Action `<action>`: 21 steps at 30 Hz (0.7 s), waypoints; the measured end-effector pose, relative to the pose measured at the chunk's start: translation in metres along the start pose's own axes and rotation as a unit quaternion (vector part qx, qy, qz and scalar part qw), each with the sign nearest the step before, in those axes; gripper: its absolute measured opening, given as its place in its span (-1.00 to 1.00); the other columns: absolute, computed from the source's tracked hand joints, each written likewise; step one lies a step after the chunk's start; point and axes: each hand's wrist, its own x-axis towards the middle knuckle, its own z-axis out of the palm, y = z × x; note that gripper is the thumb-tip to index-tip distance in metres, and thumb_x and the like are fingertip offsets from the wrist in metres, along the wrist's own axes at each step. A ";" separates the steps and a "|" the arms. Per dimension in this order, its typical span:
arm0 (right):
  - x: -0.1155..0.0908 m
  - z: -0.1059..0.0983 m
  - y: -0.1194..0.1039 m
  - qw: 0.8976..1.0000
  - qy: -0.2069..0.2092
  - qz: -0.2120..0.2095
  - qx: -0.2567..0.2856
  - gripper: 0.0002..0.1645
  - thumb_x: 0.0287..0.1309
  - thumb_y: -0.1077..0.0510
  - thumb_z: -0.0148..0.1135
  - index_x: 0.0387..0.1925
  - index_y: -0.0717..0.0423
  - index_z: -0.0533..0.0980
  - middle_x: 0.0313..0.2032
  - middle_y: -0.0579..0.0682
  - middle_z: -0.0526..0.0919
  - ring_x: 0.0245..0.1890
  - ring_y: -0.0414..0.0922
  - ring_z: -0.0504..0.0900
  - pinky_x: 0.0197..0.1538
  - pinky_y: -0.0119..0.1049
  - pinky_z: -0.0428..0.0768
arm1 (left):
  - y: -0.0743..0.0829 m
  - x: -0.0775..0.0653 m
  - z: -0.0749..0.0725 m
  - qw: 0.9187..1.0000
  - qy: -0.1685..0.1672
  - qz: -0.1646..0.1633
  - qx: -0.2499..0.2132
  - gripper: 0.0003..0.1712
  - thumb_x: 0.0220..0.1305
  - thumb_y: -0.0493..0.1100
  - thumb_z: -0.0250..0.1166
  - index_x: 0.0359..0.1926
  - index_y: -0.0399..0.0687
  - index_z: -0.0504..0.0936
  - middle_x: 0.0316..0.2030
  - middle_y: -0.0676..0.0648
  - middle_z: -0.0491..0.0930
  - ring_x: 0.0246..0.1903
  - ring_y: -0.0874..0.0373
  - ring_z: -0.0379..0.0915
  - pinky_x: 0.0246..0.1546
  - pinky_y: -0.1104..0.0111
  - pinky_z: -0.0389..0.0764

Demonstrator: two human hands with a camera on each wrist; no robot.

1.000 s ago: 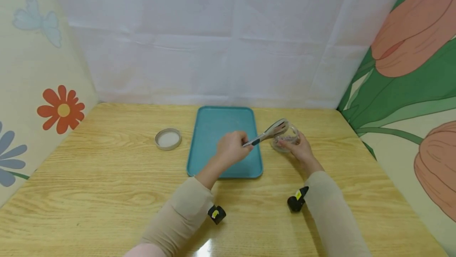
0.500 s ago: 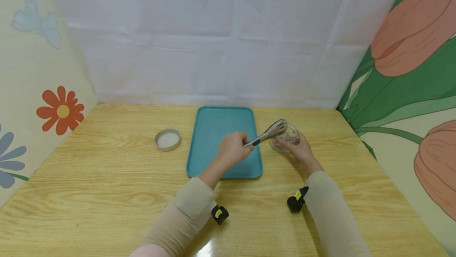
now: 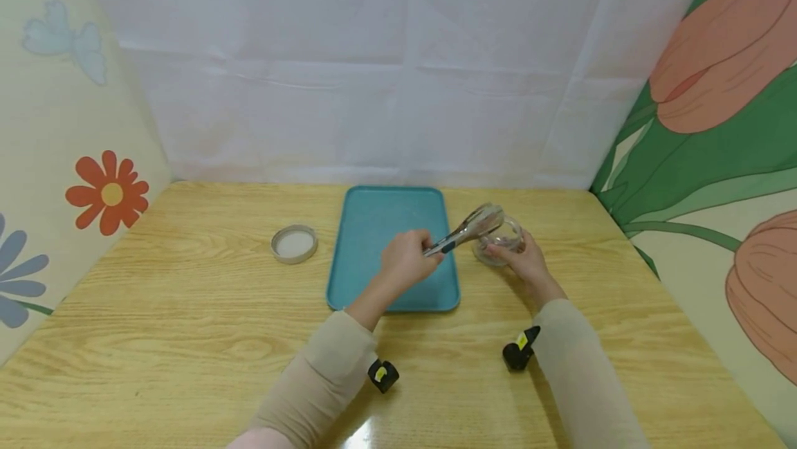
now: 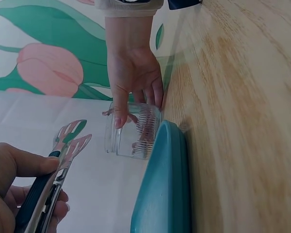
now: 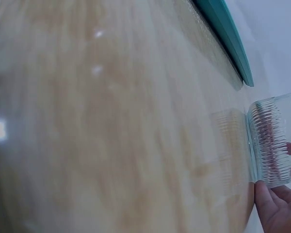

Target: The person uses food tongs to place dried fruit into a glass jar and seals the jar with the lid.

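In the head view my left hand (image 3: pixel 407 259) grips a pair of metal tongs (image 3: pixel 467 231) with dark handle grips, reaching across the tray. The tong heads hang just over the mouth of a clear ribbed jar (image 3: pixel 488 255). From the left wrist view, the two tong heads stand a little apart with nothing between them. My right hand (image 3: pixel 526 262) holds that jar upright, thumb on the near side and fingers round the far side. Small reddish-brown pieces show through its wall in the right wrist view, where the jar's base (image 5: pixel 252 145) meets the table.
A teal rectangular tray (image 3: pixel 392 210) lies mid-table, under my left hand and left of the jar. Farther left, a round lid (image 3: pixel 294 259) rests on the wooden table (image 3: pixel 205 310). A white cloth (image 3: pixel 349 89) hangs behind the table, with painted walls at both sides.
The tong heads have spread and lifted slightly over the jar. My left forearm has shifted a little to the right. The jar, right hand, tray and lid stay in place.
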 end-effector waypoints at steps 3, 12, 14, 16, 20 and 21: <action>-0.001 0.000 -0.001 1.000 0.000 0.000 0.002 0.19 -0.35 -0.16 0.38 0.28 0.05 -0.06 0.13 0.16 0.20 0.10 0.03 0.18 0.07 -0.09 0.17 | -0.002 -0.001 -0.001 1.000 0.002 0.001 -0.009 -0.75 0.00 -0.01 0.27 -0.61 -0.01 0.43 -0.70 0.06 0.38 -0.70 0.18 0.26 -0.71 0.38 0.25; 0.004 -0.001 0.005 1.000 0.002 -0.001 -0.010 0.20 -0.34 -0.18 0.36 0.28 0.07 -0.09 0.16 0.20 0.13 0.13 0.07 0.13 0.09 -0.08 0.14 | -0.008 -0.004 -0.006 0.999 0.029 -0.014 -0.031 -0.73 -0.05 0.01 0.30 -0.58 -0.02 0.42 -0.67 0.04 0.39 -0.69 0.17 0.26 -0.72 0.35 0.25; 0.005 -0.001 0.006 1.000 0.000 -0.002 -0.007 0.21 -0.34 -0.18 0.36 0.28 0.07 -0.09 0.16 0.21 0.13 0.13 0.08 0.14 0.09 -0.07 0.14 | -0.011 -0.004 -0.007 0.998 0.045 -0.016 -0.035 -0.72 -0.08 0.01 0.31 -0.58 -0.03 0.43 -0.65 0.04 0.39 -0.66 0.17 0.28 -0.70 0.35 0.26; 0.005 -0.002 0.007 1.000 -0.002 -0.002 -0.006 0.20 -0.32 -0.18 0.36 0.28 0.07 -0.10 0.16 0.21 0.13 0.13 0.07 0.13 0.09 -0.06 0.14 | -0.014 -0.004 -0.009 0.997 0.060 -0.015 -0.040 -0.71 -0.12 0.01 0.33 -0.58 -0.04 0.44 -0.64 0.05 0.39 -0.64 0.17 0.29 -0.68 0.34 0.27; 0.005 -0.001 0.006 1.000 -0.002 0.000 -0.004 0.21 -0.33 -0.17 0.36 0.28 0.06 -0.10 0.16 0.20 0.12 0.14 0.06 0.12 0.09 -0.07 0.14 | -0.020 -0.004 -0.015 0.994 0.082 -0.023 -0.065 -0.71 -0.16 -0.01 0.35 -0.56 -0.08 0.46 -0.63 0.04 0.40 -0.63 0.16 0.30 -0.65 0.34 0.28; 0.004 -0.001 0.005 1.000 -0.002 0.001 -0.004 0.21 -0.33 -0.17 0.36 0.28 0.06 -0.10 0.16 0.19 0.12 0.14 0.06 0.12 0.09 -0.07 0.14 | -0.022 -0.005 -0.017 0.993 0.087 -0.027 -0.074 -0.71 -0.16 -0.02 0.36 -0.55 -0.09 0.47 -0.63 0.03 0.40 -0.62 0.16 0.30 -0.65 0.34 0.28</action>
